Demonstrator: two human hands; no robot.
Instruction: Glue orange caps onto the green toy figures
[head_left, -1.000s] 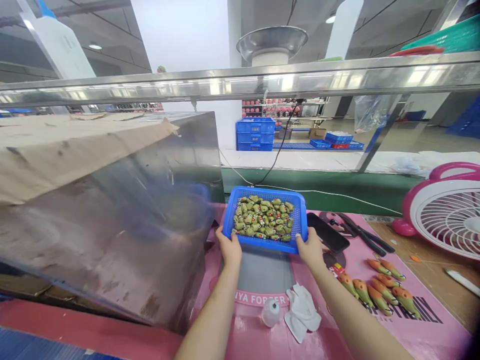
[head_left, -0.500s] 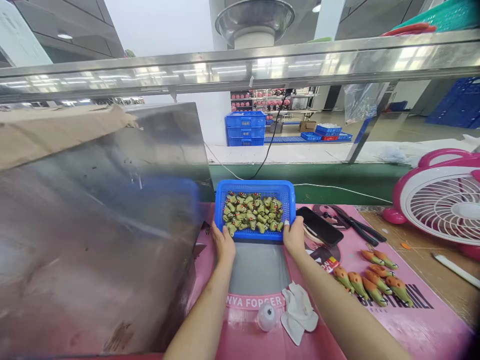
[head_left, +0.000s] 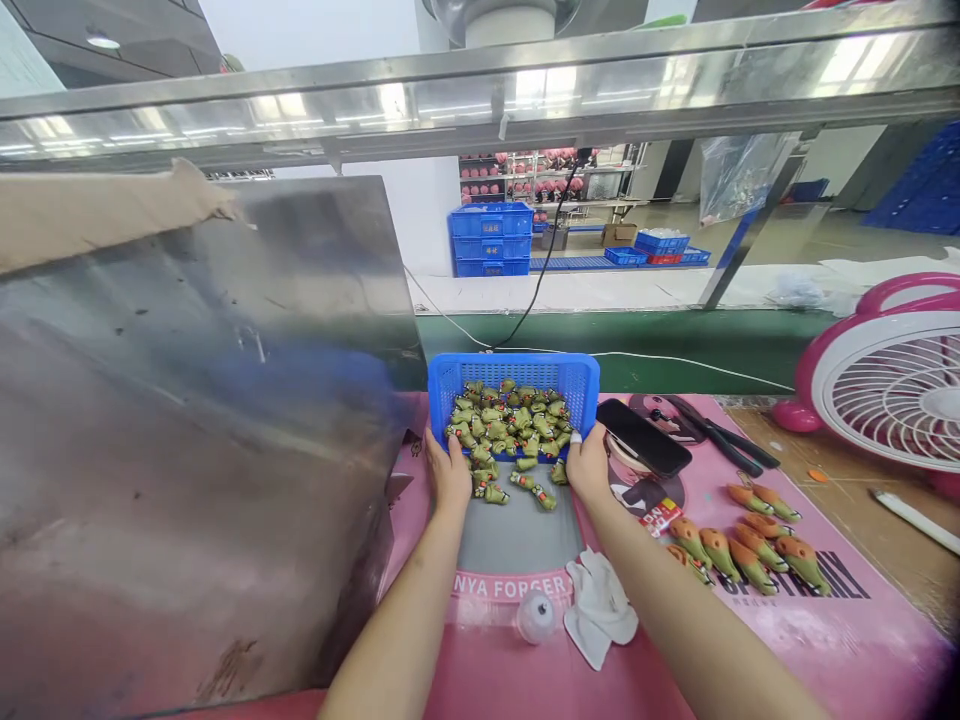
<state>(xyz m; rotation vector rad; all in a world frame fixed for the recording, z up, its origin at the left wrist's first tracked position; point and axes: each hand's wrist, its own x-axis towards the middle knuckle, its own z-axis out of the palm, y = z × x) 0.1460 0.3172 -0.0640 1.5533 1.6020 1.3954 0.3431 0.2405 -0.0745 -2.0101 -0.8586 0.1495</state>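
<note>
Our left hand (head_left: pixel 448 475) and right hand (head_left: pixel 589 465) on near corners of blue plastic basket (head_left: pixel 514 368), fingers (head_left: pixel 577 437) pressed together, clamping rim. Basket tilted toward us. Green toy figures (head_left: pixel 510 420) mostly inside; several lying outside on grey pad (head_left: pixel 517 535), just below near rim. Black phone (head_left: pixel 643 437) just beside right hand, on pink mat (head_left: pixel 862 640).

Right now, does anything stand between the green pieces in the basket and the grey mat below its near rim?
Nothing visible does. The green pieces run over the near rim of the blue basket straight onto the grey mat, between the left hand and right hand.
</note>
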